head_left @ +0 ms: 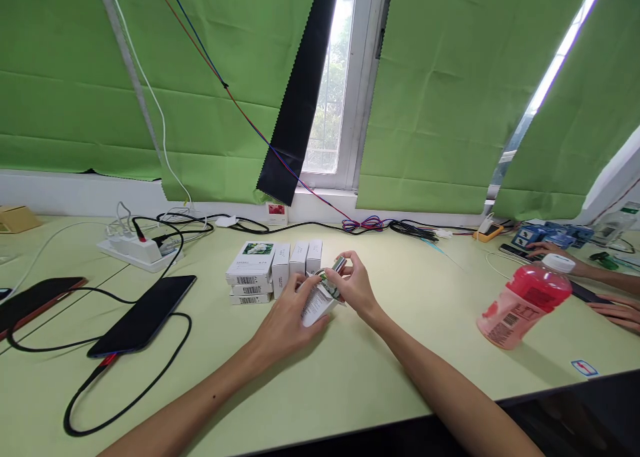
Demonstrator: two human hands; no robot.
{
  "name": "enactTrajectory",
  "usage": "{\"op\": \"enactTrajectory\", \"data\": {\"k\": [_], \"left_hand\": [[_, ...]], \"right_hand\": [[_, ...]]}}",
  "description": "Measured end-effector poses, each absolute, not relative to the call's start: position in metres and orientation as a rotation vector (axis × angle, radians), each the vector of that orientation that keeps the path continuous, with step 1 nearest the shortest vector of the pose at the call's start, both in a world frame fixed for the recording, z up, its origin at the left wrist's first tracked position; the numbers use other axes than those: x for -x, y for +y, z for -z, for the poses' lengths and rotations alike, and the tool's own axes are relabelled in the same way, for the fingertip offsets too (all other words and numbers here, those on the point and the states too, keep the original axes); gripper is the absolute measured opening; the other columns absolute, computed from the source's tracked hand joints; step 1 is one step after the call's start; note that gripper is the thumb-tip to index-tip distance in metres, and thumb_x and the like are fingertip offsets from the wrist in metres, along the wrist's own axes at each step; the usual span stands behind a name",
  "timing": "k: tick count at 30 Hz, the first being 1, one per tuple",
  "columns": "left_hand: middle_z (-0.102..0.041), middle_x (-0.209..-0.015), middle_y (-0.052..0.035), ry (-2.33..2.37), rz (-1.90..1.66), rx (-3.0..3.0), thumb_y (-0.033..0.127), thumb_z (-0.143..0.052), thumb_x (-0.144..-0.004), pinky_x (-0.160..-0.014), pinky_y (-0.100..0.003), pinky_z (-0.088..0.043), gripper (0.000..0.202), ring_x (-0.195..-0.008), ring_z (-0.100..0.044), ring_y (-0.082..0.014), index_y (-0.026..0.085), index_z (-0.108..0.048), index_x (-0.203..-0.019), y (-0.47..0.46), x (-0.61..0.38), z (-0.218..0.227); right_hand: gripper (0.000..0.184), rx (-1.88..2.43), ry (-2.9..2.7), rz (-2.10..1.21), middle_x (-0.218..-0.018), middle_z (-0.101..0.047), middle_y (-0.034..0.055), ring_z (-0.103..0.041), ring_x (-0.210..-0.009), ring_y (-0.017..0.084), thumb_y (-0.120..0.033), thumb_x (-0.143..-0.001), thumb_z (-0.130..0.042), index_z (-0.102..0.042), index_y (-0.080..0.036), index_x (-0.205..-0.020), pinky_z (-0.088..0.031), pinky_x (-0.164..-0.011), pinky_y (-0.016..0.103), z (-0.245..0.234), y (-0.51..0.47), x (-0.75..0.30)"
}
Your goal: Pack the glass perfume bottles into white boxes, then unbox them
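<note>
My left hand (283, 317) is closed around a small white printed box (315, 306), tilted above the table. At the box's upper end, my right hand (359, 287) pinches a small bottle with a shiny silver cap (339, 265). My fingers partly cover the bottle, and I cannot tell how far it sits inside the box. Just beyond my left hand stand several upright white boxes (281, 265). Beside them is a stack of white boxes (253, 260), the top one bearing a white flower picture.
A black phone (145, 314) on a charging cable and a power strip (143, 250) lie left. A pink drink bottle (525, 300) stands right. Another person's hands (617, 310) rest at the far right. Cables (365, 224) run along the wall below green blinds (460, 97).
</note>
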State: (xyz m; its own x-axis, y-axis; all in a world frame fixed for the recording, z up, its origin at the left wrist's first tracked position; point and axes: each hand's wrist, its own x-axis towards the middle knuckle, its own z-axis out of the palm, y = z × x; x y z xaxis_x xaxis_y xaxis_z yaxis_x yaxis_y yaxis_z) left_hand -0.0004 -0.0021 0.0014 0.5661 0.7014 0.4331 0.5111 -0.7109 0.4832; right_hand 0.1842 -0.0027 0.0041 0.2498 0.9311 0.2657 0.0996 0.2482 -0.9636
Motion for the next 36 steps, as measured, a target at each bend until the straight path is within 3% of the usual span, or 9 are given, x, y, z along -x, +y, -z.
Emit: {"op": "enactTrajectory", "data": {"k": [13, 36], "left_hand": [[-0.047, -0.13, -0.01, 0.989, -0.854, -2.511, 0.034, -0.067, -0.087, -0.081, -0.04, -0.056, 0.062, -0.107, -0.06, -0.0269, 0.032, -0.038, -0.142, -0.0031, 0.0004, -0.0016], [-0.048, -0.128, -0.0092, 0.969, -0.863, -2.497, 0.032, -0.066, -0.087, -0.073, -0.034, -0.055, 0.06, -0.102, -0.061, -0.0246, 0.032, -0.04, -0.141, -0.0039, 0.0006, -0.0054]], "right_hand": [[0.036, 1.161, -1.31, -0.633, -0.064, -0.058, -0.0069, -0.049, -0.043, 0.01, -0.043, -0.08, -0.069, -0.044, -0.025, -0.099, -0.034, -0.038, 0.019, -0.0055, -0.0067, -0.1831], [0.029, 1.146, -1.398, -0.514, -0.057, -0.049, -0.0087, -0.038, -0.047, 0.009, -0.04, -0.082, -0.067, -0.049, -0.024, -0.098, -0.031, -0.045, 0.02, -0.0094, -0.0114, -0.1836]]}}
